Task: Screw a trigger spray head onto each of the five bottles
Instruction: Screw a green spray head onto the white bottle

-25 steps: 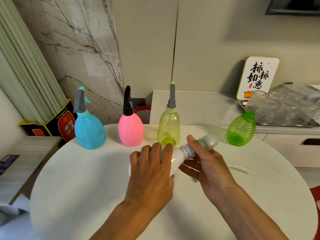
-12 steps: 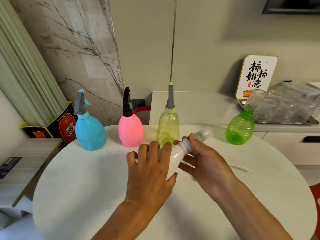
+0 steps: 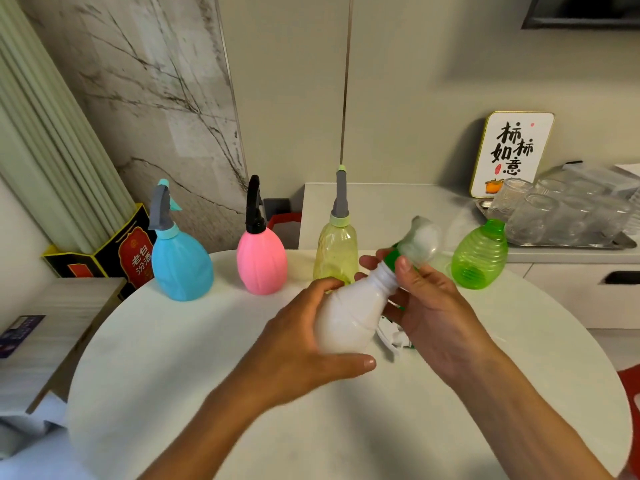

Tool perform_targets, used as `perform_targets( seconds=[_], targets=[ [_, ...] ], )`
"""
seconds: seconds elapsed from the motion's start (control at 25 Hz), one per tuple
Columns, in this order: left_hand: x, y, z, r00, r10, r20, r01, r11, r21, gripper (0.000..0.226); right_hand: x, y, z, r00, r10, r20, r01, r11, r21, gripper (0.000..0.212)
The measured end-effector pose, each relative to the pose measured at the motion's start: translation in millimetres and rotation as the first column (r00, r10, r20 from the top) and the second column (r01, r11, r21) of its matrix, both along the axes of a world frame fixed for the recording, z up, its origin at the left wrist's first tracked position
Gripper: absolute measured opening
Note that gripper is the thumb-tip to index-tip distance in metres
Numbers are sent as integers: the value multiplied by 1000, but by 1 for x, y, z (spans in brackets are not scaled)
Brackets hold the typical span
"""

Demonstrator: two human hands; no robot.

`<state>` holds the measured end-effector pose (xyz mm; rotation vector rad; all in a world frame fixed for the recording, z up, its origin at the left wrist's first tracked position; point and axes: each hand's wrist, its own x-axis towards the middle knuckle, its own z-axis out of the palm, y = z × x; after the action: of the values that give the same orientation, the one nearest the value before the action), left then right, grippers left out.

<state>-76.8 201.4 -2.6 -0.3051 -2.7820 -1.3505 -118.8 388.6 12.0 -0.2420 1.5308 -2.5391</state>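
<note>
Left grip (image 3: 304,344): we clamp the white bottle (image 3: 349,317), tilting it to steady its neck.
Right grip (image 3: 433,306): we pinch the green-collared spray head (image 3: 417,242) for threading.

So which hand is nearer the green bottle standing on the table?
Right. The right hand is at the white bottle's neck, just beside the green bottle without touching it; the left hand grips the white bottle's body, farther away.

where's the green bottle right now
In the head view the green bottle stands without a spray head at the table's far right edge, right of the yellow bottle and just in front of the tray of glasses.
</note>
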Motion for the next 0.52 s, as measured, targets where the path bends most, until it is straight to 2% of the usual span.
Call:
perform_targets(
  seconds=[0.04, 0.12, 0.2, 0.28, 0.36, 0.44, 0.52],
  targets=[
    [-4, -10, 7, 993, -76, 96, 65, 991, 116, 87, 0, 3, 3, 998, 44, -42, -46, 998, -49, 30],
    [-5, -19, 15, 984, -138, 110, 116, 975, 189, 87, 0, 6, 8, 988, 111, -112, -125, 984, -131, 39],
    [1, -6, 14, 998, -55, 12, 54, 994, 94, 85, 1, 4, 8, 988, 102, -116, -120, 979, -164, 42],
    [9, 15, 6, 990, 79, -120, -77, 997, 17, 81, 0, 1, 7, 996, 35, -80, -48, 985, -166, 31],
    [12, 19, 3, 979, 107, -176, -104, 994, 28, 79, 1, 1, 8, 997, -6, -79, -7, 986, -168, 25],
    [7, 6, 9, 1000, -15, -3, 15, 985, 171, 81, 2, 6, 14, 989, 73, -132, -98, 975, -197, 31],
    [5, -6, 15, 964, -197, 180, 135, 942, 308, 81, 4, 9, 19, 961, 211, -181, -250, 939, -235, 37]
  ],
)
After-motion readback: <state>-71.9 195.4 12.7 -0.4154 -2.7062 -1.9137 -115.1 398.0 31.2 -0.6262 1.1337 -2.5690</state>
